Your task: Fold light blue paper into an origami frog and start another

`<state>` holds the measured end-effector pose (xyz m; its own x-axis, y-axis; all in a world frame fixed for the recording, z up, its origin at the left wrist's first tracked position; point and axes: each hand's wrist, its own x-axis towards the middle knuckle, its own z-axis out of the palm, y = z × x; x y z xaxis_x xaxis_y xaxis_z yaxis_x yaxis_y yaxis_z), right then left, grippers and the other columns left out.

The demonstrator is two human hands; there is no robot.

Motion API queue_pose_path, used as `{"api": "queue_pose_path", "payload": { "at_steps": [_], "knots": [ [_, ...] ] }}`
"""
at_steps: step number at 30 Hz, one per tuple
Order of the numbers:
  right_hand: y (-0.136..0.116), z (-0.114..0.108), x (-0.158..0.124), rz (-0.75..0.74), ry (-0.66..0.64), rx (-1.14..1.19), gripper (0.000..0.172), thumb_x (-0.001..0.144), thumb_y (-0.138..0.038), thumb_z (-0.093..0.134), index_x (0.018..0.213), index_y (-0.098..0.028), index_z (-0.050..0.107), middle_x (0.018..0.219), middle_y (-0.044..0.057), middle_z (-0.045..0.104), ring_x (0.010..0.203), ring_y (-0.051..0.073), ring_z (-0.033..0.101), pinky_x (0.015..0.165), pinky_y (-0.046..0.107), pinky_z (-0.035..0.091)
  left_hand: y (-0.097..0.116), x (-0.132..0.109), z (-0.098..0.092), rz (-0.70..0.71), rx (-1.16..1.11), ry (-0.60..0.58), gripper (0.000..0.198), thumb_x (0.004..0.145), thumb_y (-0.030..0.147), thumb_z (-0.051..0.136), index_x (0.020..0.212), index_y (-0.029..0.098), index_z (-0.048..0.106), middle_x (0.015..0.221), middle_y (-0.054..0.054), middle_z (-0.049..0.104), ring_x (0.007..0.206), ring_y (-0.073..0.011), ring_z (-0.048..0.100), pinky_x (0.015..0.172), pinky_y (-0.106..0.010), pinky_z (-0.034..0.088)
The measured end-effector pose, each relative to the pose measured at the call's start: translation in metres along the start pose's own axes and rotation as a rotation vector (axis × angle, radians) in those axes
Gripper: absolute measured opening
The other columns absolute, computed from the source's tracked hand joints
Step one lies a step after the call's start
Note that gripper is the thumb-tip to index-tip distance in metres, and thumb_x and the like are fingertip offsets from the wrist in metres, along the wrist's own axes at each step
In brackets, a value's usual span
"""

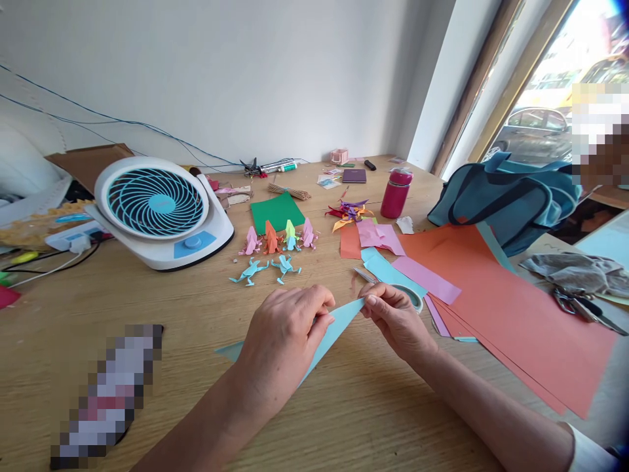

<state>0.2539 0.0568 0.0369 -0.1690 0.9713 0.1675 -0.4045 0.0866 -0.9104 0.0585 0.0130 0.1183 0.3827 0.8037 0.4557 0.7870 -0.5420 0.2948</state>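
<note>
A light blue sheet of paper (328, 335), folded to a slanting point, is held above the table between both hands. My left hand (287, 334) pinches its upper edge and hides much of the sheet; a lighter corner pokes out to the left. At the tip, my right hand (396, 321) grips the paper between thumb and fingers. Scissors (366, 275) and a white-and-blue ring (417, 299) lie just behind that hand. Beyond the hands stand several folded paper figures, among them an orange one (271, 237) and a blue one (250, 270).
Orange sheets (531, 314) and cut coloured pieces cover the table's right side. A teal bag (506, 203) and a magenta bottle (397, 195) stand behind them. At the left is a white fan (152, 210); a blurred-out object (108, 400) lies nearer. Green paper (278, 213) lies farther back.
</note>
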Motion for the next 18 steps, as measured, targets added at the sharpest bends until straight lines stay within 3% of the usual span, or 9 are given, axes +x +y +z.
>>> {"api": "queue_pose_path", "payload": {
  "at_steps": [12,18],
  "knots": [
    [0.002,-0.005,-0.001,-0.019,-0.023,-0.063,0.024,0.08,-0.039,0.076,0.066,-0.023,0.066,0.065,-0.002,0.052,0.065,0.013,0.043,0.064,0.028,0.036,-0.009,0.009,0.0,-0.124,-0.168,-0.074,0.015,0.081,0.013,0.072,0.091,0.022,0.066,0.08,0.004,0.071,0.076,-0.0143,0.065,0.07,-0.026,0.047],
    [0.001,-0.006,0.001,-0.034,0.005,-0.059,0.022,0.079,-0.039,0.077,0.066,-0.023,0.067,0.066,-0.001,0.052,0.067,0.014,0.043,0.065,0.028,0.037,-0.01,0.011,-0.006,-0.146,-0.145,-0.174,0.007,0.084,0.017,0.07,0.078,0.02,0.067,0.078,0.003,0.067,0.074,-0.0138,0.061,0.067,-0.026,0.044]
  ]
}}
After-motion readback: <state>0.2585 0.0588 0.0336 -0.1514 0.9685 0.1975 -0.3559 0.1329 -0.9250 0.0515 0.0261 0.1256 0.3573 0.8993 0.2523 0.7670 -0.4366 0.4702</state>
